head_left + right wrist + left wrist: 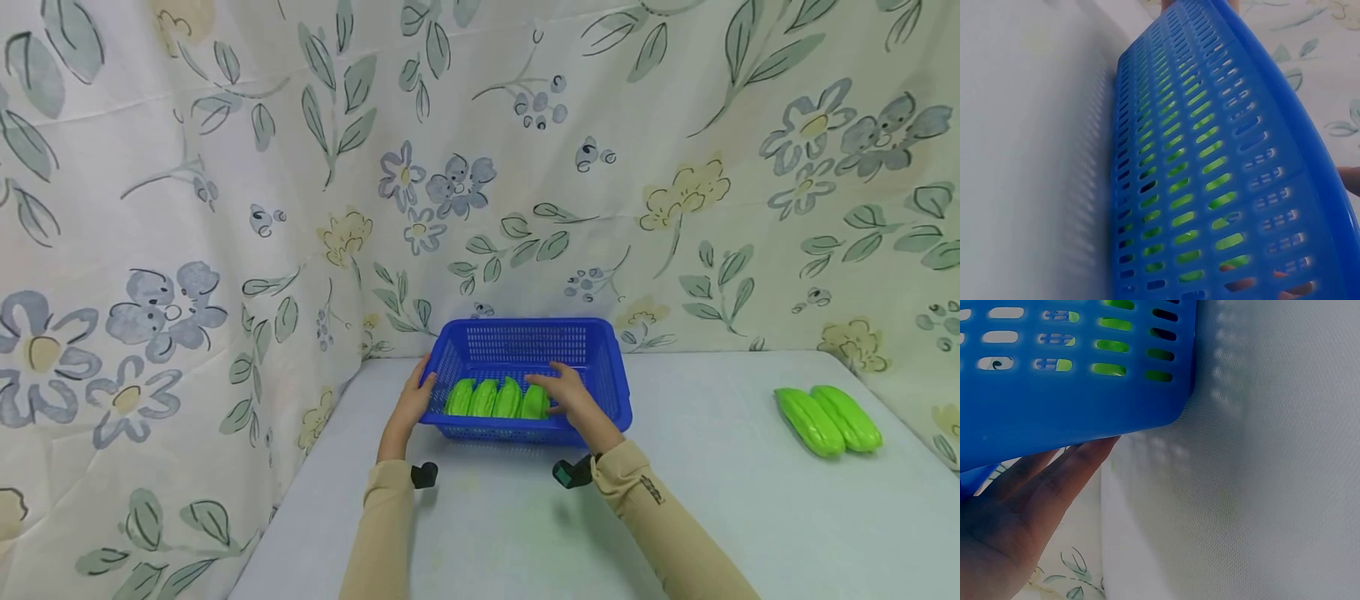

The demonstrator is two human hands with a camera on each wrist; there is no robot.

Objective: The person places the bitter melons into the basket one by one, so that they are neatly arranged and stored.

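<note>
Blue basket (pixel 525 434) is gripped by left hand (pixel 415 397); right hand (pixel 573 397) meets green vegetable (pixel 534 405), grip I cannot tell; sleeve print (pixel 652 490) is unreadable.

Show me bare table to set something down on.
Free: the table between the blue basket and the green pair at right, and nearer, between the sleeves. Crowded: the basket's near side, with green pieces and the right hand.

Your sleeved forearms (pixel 389 521) reach forward; your left hand (pixel 410 402) points ahead, fingers (pixel 1072 478) nearly straight, while your right hand (pixel 576 396) angles inward, fingers spread.
</note>
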